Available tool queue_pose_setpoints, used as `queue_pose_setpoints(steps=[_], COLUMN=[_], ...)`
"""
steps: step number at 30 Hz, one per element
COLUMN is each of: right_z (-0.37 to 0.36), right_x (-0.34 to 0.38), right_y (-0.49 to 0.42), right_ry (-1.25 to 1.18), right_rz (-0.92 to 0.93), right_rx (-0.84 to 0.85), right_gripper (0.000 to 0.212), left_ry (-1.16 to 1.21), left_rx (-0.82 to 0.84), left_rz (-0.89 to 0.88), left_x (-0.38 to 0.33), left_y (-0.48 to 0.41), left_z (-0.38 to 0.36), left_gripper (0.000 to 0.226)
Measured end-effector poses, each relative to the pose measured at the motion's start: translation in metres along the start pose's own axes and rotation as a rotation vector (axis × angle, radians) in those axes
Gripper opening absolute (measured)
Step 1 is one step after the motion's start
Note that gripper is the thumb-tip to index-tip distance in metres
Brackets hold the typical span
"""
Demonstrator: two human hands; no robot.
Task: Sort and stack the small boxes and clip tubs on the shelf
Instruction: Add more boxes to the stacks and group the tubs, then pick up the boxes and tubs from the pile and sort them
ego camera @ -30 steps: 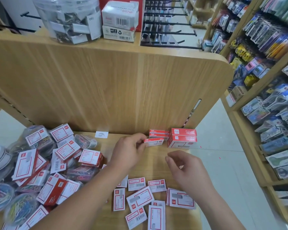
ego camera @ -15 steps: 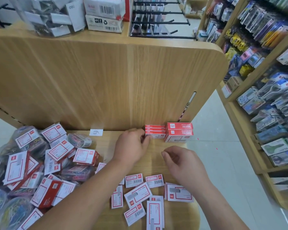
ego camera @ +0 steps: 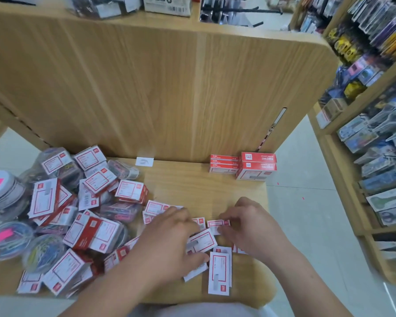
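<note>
On the wooden shelf (ego camera: 192, 191) both hands work near the front edge, towards the right side. The left hand (ego camera: 169, 239) lies palm down over a scatter of loose boxes (ego camera: 218, 271), fingers bent onto them and thumb across one; blur hides whether it actually grips any, so I cannot tell. The right hand (ego camera: 249, 225), just beside it, pinches a small box (ego camera: 216, 225) by its right end between thumb and fingertips. At the back right corner, against the upright back panel (ego camera: 146, 88), two neat stacks stand touching each other: a thin stack (ego camera: 224, 164) of three flat red-and-white boxes and, on its right, a taller stack (ego camera: 257, 165) of two thicker ones. The left half of the shelf bears a jumbled heap (ego camera: 89, 202) of boxes, with round clip tubs (ego camera: 41, 252) of coloured clips along the left edge. A white tag (ego camera: 144, 161) lies at the back edge
</note>
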State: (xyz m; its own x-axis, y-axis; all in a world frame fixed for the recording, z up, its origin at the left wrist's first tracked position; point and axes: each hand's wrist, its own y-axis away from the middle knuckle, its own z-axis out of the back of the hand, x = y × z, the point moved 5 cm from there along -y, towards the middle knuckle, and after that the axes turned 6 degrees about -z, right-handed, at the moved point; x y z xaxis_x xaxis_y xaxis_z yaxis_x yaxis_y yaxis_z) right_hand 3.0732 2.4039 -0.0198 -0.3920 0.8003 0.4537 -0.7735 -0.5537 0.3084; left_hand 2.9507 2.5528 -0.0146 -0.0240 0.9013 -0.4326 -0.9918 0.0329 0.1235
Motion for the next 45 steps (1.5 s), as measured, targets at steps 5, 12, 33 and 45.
queue_pose_setpoints(steps=[5,12,33,45], right_z=[-0.001,0.006,0.040,0.054], right_x=[-0.004,-0.002,0.025,0.020], right_y=[-0.004,-0.013,0.028,0.014], right_ry=[0.010,0.029,-0.821,-0.123], right_rz=[-0.078,0.012,0.127,0.350], right_rx=[-0.064,0.052,0.172,-0.002], right_gripper=[0.013,0.014,0.012,0.026], left_ry=[0.052,0.092,1.090,0.396], left_rx=[-0.112,-0.229,-0.518,-0.544], left_rz=[0.072,0.263,0.389,0.135], left_x=[0.004,0.002,-0.048,-0.029], left_y=[0.013,0.027,0.004,-0.013], left_z=[-0.016,-0.015,0.009,0.021], left_gripper=[0.034,0.035,0.029,0.030])
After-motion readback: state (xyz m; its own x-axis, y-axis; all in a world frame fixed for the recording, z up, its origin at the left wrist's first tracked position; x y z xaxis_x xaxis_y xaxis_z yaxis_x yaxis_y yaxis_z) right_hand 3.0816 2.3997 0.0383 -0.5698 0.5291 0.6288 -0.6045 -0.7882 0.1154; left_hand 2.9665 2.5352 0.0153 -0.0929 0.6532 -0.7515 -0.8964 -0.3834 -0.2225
